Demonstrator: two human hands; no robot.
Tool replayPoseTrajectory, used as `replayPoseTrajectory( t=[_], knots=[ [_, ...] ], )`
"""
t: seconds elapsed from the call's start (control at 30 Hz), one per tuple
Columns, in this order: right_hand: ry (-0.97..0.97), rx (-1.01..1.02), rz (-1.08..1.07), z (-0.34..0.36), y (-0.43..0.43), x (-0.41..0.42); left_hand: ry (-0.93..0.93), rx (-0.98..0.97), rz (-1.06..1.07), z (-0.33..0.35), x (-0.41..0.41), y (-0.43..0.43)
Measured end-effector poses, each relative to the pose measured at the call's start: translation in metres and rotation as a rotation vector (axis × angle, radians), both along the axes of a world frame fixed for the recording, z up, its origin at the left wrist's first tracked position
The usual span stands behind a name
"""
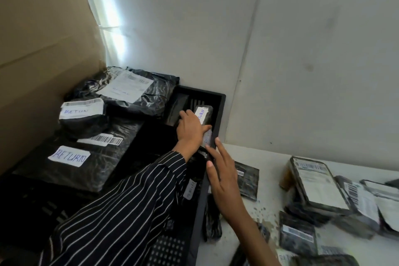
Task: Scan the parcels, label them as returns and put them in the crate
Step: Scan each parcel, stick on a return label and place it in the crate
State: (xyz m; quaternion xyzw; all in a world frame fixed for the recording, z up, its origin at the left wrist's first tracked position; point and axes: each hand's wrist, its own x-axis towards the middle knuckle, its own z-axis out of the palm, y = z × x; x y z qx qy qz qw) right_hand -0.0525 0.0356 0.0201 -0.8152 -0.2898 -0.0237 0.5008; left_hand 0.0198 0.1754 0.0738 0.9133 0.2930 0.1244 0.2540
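**Crate.** The black crate [219, 112] stands at the left end of the white desk [267, 157], with its far corner close to the wall [302, 49].

**Left hand.** The left hand [191, 129], in a striped sleeve [129, 201], reaches into the crate's far right corner. Its fingers lie nearly straight and flat on a small black parcel [206, 138], whose white label shows just past the thumb. No curl round the parcel is visible. The hand is therefore judged to be pressing the parcel down into its place, not gripping it. Just beside the hand, a second small parcel marked RETURN [204, 114] lies along the crate's right wall.

**Right hand.** The right hand [224, 175] is spread open with the fingers straight and holds nothing. Its fingertips touch the crate's right rim, probably to steady the crate while the other hand packs.

**Finished stock.** Larger parcels are piled on the crate's left side against a cardboard box [32, 49]. A flat mailer [97, 168] and a rounded bundle [83, 123] both carry RETURN labels facing up, so the marking can be checked at a glance.

**Outstanding stock.** A heap of parcels [317, 183] lies on the right part of the desk with barcodes uppermost, presumably awaiting the scan.
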Motion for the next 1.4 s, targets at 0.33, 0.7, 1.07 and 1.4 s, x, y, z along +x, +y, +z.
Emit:
replayPoseTrajectory(
  t=[0.33,0.7,1.07,1.4],
  knots=[
    [0.024,0.042,-0.011,-0.001,0.003,-0.001,0.106,0.048,-0.373,-0.013,0.018,0.015],
    [0.130,0.115,0.099,0.004,-0.004,0.001,0.018,-0.085,-0.435,0.004,-0.010,0.019],
    [0.245,0.058,-0.142,-0.059,-0.107,-0.004,-0.117,-0.337,-0.639,0.051,-0.120,-0.095],
    [0.320,-0.325,-0.203,-0.140,-0.181,-0.005,0.310,-0.453,-0.368,-0.059,-0.155,-0.180]
  ],
)
